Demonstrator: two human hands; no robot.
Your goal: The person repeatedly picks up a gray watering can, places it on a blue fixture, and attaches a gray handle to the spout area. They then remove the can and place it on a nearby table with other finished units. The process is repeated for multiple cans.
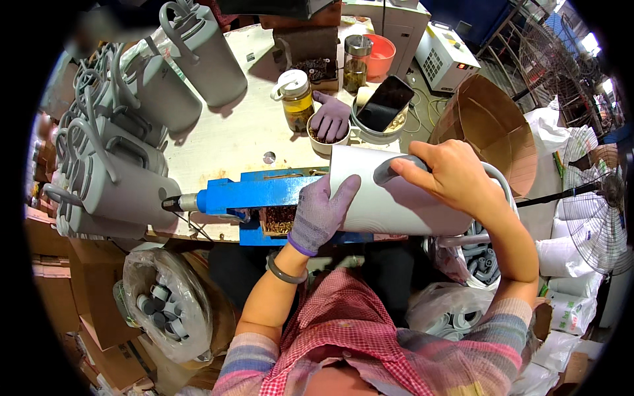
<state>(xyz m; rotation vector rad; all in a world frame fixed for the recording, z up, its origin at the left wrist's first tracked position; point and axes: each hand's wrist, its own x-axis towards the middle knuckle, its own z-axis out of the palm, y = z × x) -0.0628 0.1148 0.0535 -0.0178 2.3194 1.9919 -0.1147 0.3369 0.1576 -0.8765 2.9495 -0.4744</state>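
Note:
A light grey watering can [403, 204] lies on its side over the right end of a blue bench fixture [261, 193]. My left hand [321, 212], in a thin purple-grey glove, wraps round the can's left end with its thumb on top. Bare, my right hand [449, 175] closes its thumb and fingers on a darker grey curved plastic piece [394, 169] against the can's upper side. Part of that piece is hidden under the fingers. The can's curved tube handle [500, 178] shows beyond my right wrist. Small brass-coloured parts fill a tray [279, 221] beside my left hand.
Several grey watering cans [132, 178] crowd the table's left side. Behind the fixture stand a glove on a tub [330, 142], jars [297, 105] and a phone [386, 103] on a bowl. Bags of grey parts [165, 310] flank my legs; a cardboard drum [489, 132] stands right.

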